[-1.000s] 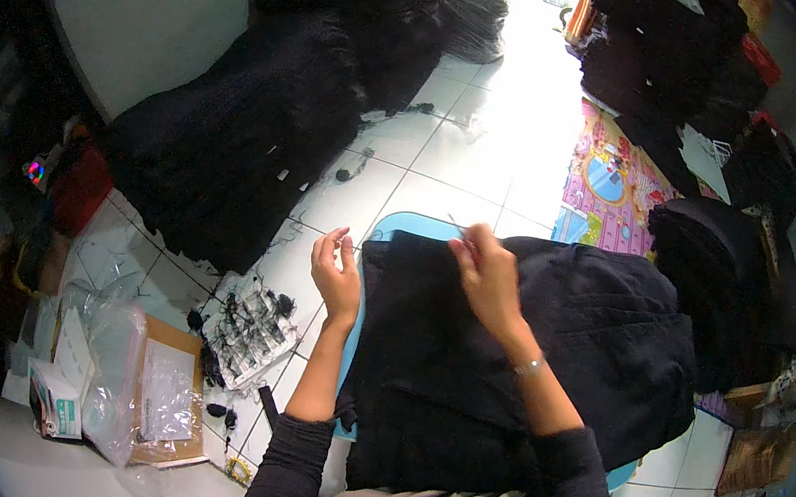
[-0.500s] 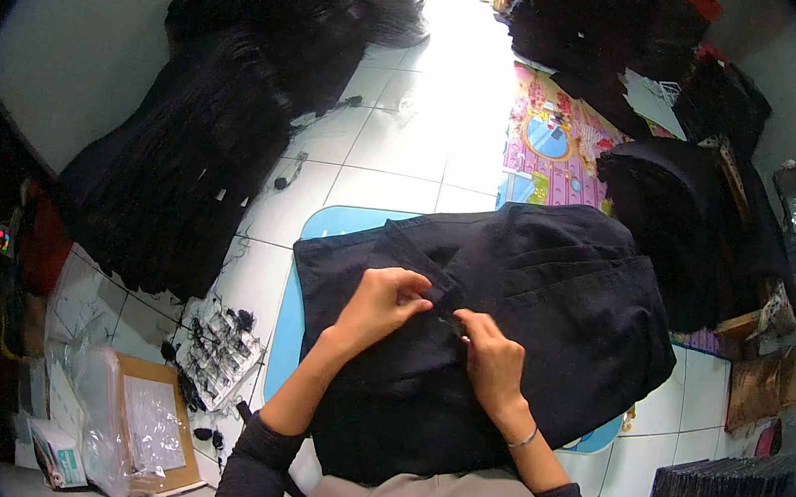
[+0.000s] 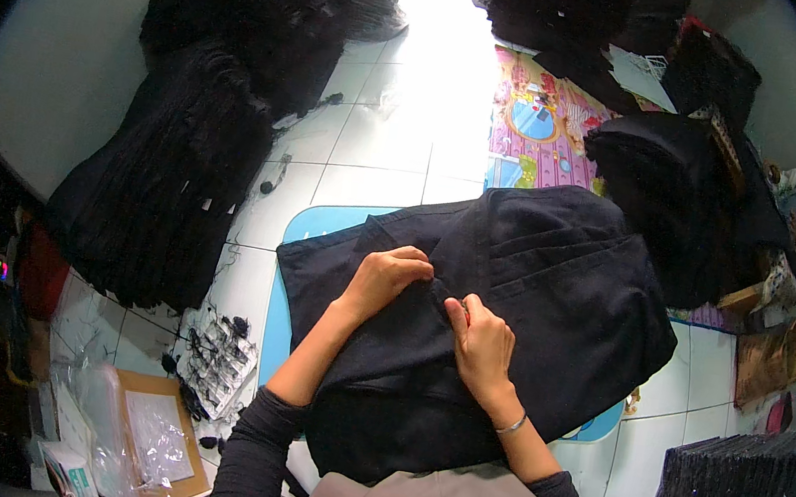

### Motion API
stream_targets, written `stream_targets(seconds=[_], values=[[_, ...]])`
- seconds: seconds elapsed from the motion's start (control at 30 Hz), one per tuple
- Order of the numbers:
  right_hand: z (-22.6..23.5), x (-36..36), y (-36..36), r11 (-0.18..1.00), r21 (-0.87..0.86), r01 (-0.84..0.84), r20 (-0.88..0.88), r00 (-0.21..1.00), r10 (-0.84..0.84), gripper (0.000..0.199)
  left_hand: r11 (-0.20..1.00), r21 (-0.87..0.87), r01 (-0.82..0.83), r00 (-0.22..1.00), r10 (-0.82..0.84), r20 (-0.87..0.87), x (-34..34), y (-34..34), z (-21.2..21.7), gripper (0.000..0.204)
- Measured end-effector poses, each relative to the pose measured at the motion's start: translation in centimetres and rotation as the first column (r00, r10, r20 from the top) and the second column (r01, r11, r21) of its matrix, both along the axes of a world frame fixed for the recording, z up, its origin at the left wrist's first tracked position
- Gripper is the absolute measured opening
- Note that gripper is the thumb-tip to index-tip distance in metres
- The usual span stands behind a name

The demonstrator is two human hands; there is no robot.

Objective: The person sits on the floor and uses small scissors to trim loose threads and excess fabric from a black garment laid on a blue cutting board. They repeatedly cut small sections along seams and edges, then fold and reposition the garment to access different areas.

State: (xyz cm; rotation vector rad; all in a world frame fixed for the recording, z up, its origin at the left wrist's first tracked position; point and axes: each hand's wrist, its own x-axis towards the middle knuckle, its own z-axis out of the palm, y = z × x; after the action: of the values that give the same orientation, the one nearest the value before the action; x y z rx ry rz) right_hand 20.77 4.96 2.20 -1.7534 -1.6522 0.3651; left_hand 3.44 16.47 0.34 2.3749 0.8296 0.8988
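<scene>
White square floor tiles (image 3: 373,130) run up the middle of the room into a really blown-out bright patch at the top. Both hands are down at the bottom, over a big black cloth garment with visible seams (image 3: 559,320), which is spread across a light blue board with rounded corners (image 3: 352,215) and reaches back to the person's lap. Left hand (image 3: 382,282) has thumb and fingers pinched together on a bit of the cloth. Right hand (image 3: 486,346) is just beside it, fingers curled in and thumb pointing at the same spot, but I can't tell whether it's actually gripping anything. Thin silvery bracelet (image 3: 512,426) on that wrist.

Further out on the left, a whitish bumpy tray (image 3: 220,361) is littered with black threads, and near it some clear plastic lies over brown cardboard (image 3: 185,492). Behind those, a huge heap of black fabric (image 3: 166,178) spreads along the wall. Over on the right you've got a neat stack of black cloth pieces (image 3: 733,494) low down, a mound of black cloth (image 3: 661,198) above it, and a colourful pink and purple printed mat (image 3: 560,159) just beside that mound.
</scene>
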Motion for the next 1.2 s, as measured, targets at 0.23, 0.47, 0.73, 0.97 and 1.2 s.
stream_targets(seconds=[0.23,0.47,0.73,0.97,1.2], values=[[-0.2,-1.2,0.6,0.998,0.053,0.046,0.235,0.970,-0.057,0.039,0.972,-0.229,-0.055,0.988,0.086,0.126,-0.3,-0.5,0.2,0.011],[-1.2,-2.1,1.7,0.992,0.112,0.054,0.386,0.918,-0.093,0.037,0.995,-0.095,0.023,0.982,-0.005,0.186,-0.5,-0.5,0.1,0.011],[-0.9,-0.9,1.3,0.995,0.057,0.085,0.158,0.983,-0.093,0.045,0.923,-0.379,-0.065,0.959,0.163,0.232,-0.5,-0.5,0.2,0.011],[-1.0,-0.6,0.8,0.992,-0.031,0.122,-0.019,0.992,-0.122,0.046,0.976,-0.064,-0.209,0.977,0.211,0.014,1.4,-1.8,0.5,0.011],[-1.1,-1.0,0.8,0.989,0.091,0.113,0.101,0.987,-0.122,0.043,0.935,-0.237,-0.265,0.934,0.310,0.180,1.0,-1.1,-0.6,0.009]])
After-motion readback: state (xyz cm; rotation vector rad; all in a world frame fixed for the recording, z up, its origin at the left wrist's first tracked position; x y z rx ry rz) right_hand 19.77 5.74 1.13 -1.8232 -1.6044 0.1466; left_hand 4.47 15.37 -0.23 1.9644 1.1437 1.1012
